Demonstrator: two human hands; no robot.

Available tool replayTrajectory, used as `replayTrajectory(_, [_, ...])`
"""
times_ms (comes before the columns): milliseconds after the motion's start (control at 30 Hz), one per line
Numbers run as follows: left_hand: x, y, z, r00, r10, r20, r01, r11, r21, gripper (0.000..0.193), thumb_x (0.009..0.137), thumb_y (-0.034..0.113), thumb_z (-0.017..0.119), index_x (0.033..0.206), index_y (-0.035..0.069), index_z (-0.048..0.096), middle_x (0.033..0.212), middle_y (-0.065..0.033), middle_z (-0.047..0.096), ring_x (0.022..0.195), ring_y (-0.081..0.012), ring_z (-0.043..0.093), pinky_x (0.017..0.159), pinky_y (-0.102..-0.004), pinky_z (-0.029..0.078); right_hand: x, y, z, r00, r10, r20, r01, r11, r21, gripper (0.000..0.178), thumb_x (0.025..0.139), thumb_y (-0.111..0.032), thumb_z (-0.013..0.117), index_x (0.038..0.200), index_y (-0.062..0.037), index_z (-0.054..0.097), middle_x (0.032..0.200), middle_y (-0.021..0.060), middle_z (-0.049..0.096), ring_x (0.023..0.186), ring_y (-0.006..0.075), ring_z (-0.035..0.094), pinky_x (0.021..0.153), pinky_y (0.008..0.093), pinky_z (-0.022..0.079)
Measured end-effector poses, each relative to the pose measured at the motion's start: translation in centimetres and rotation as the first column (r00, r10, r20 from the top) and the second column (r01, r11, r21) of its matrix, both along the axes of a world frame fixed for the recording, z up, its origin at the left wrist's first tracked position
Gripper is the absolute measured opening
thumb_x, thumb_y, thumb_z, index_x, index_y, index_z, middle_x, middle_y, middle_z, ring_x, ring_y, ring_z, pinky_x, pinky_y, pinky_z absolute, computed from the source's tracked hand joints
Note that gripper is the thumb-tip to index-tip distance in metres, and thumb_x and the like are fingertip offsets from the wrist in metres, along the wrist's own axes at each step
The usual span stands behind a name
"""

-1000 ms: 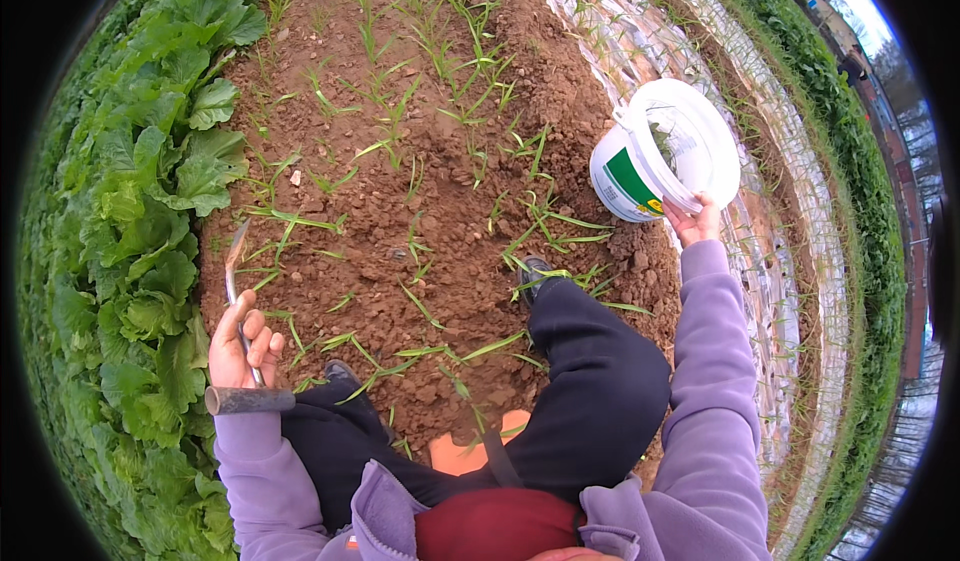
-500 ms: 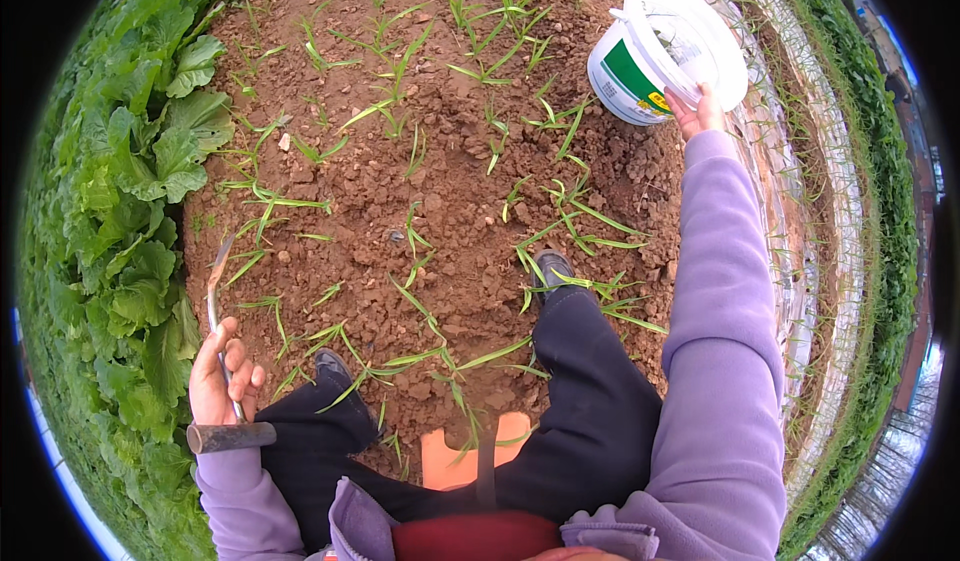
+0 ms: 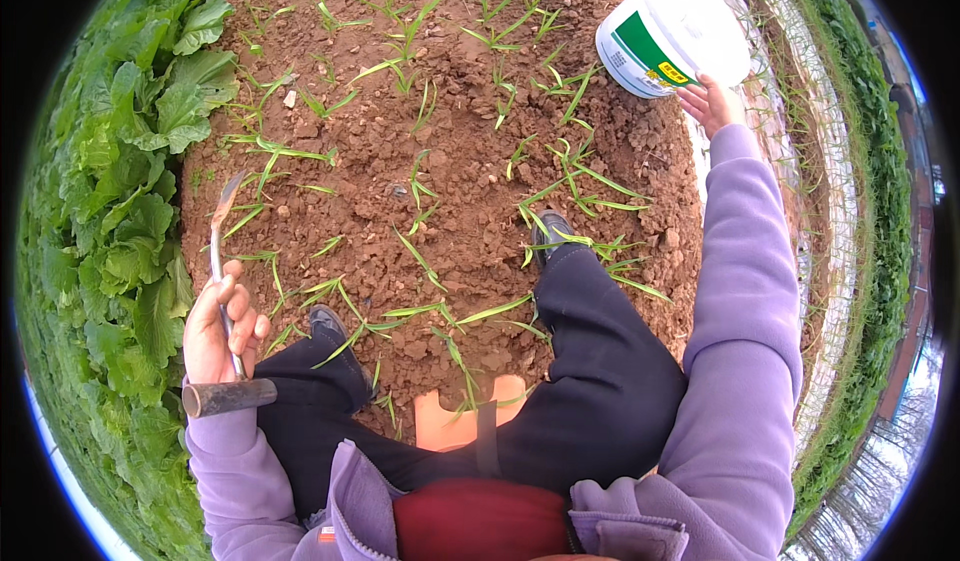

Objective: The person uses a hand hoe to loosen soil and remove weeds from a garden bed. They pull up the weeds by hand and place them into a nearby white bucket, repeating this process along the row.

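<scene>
My left hand (image 3: 222, 333) is closed around the thin bent metal shaft of a hand weeder (image 3: 216, 246). Its narrow blade points away from me, and its thick cylindrical handle lies crosswise by my wrist. At the far right, the fingers of my right hand (image 3: 713, 104) are at the near rim of a white plastic bucket (image 3: 622, 49) with a green and yellow label, apparently gripping it. The bucket leans to the right at the edge of the bed; glare washes out its top, so its contents cannot be made out.
Thin green seedlings (image 3: 440, 313) grow in rows across the brown soil (image 3: 465, 171), also around my shoes (image 3: 335, 346). Leafy greens (image 3: 150, 261) line the left side. Pale plastic sheeting (image 3: 845, 251) runs along the right. An orange seat-like piece (image 3: 455, 426) is between my legs.
The bucket has turned and shifted slightly up and right, showing more of its label; my right hand moved with it. My left hand still holds the weeder, a little higher in the picture.
</scene>
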State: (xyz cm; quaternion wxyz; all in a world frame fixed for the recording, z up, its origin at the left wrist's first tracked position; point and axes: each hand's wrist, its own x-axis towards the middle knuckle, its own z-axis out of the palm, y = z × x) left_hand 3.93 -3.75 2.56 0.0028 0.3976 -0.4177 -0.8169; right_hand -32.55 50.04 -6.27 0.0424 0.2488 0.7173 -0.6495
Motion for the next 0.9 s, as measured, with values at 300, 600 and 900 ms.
replayTrajectory(300, [1.7, -1.1, 0.1, 0.986, -0.091, -0.136, 0.1, 0.993, 0.059, 0.024, 0.096, 0.013, 0.048, 0.117, 0.002, 0.049, 0.07, 0.0015, 0.047, 0.044, -0.0085, 0.039, 0.066, -0.032, 0.05, 15.1, -19.2, 4.6, 0.203, 0.932, 0.3, -0.975, 0.165, 0.148, 0.041, 0.093, -0.024, 0.058, 0.129, -0.0061, 0.052, 0.111, 0.0076, 0.063, 0.088, 0.0096, 0.063, 0.079, 0.0259, 0.051])
replayTrajectory(600, [3.8, -2.5, 1.4, 0.98, -0.046, -0.196, 0.074, 0.987, 0.139, 0.018, 0.095, 0.015, 0.054, 0.105, 0.001, 0.05, 0.071, 0.0002, 0.049, 0.046, -0.0089, 0.043, 0.066, -0.0328, 0.05, 38.8, -27.9, -9.5, -0.821, 0.355, 0.448, -0.499, -0.826, -0.26, 0.047, 0.08, -0.029, 0.066, 0.122, -0.0103, 0.061, 0.11, 0.0113, 0.067, 0.104, 0.0283, 0.061, 0.09, 0.0394, 0.047])
replayTrajectory(900, [5.8, -3.5, 2.1, 0.969, 0.054, -0.242, -0.008, 0.982, 0.187, 0.024, 0.092, 0.014, 0.057, 0.111, 0.002, 0.049, 0.071, -0.0017, 0.051, 0.048, -0.01, 0.044, 0.064, -0.0325, 0.05, 51.5, -26.7, -18.8, -0.735, 0.525, 0.429, -0.667, -0.673, -0.319, 0.052, 0.082, -0.046, 0.06, 0.114, -0.005, 0.065, 0.112, 0.0165, 0.065, 0.11, 0.032, 0.059, 0.092, 0.0427, 0.045])
